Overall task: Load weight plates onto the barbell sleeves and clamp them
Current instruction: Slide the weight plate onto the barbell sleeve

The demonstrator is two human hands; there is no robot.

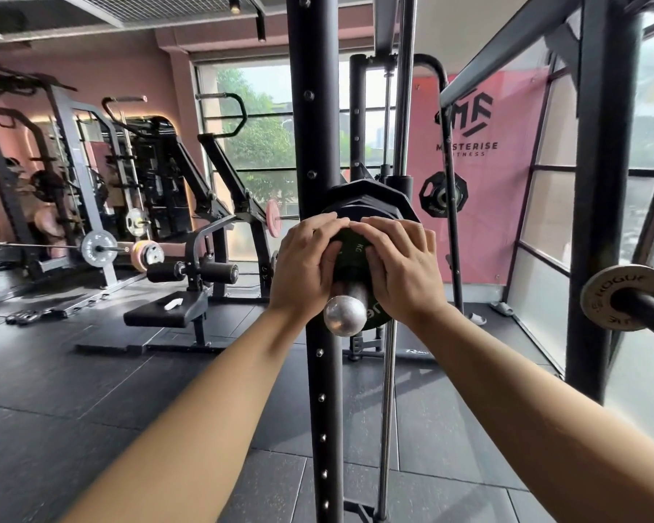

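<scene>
- Dark green small plate point(350, 254) on the barbell sleeve point(350, 294), pressed up against the larger black plates point(370, 201) behind; white "KG" legible on its face between the two hands, part of another white mark visible at its lower right edge.
- Silver, rounded sleeve end point(345, 315) poking out toward the camera, below and between the hands.
- Left hand point(304, 266) flat on the plate's left side, fingers point(327, 224) together and curled over the top rim, gripping the plate.
- Right hand point(403, 262) mirrored on the right side, fingers likewise wrapped over the rim; fingertips of both hands nearly touching at the top.
- Black perforated rack upright point(320, 371) standing just left of the sleeve, running top to bottom.
- Chrome guide rod point(386, 409) just to the right of the upright.
- Pink banner point(480, 228) beyond, printed in black with a logo and "M…STERISE", partly blocked by a post, then "…ITNESS" beneath.
- Black twelve-sided plate point(443, 194) hanging in front of that banner.
- Pale small plate point(625, 298) on another bar at far right, embossed "ROGUE".
- Padded bench point(167, 313) left of centre on the dark rubber floor point(91, 390), a white object resting on it.
- More racks and loaded barbells along the pink wall at far left.
</scene>
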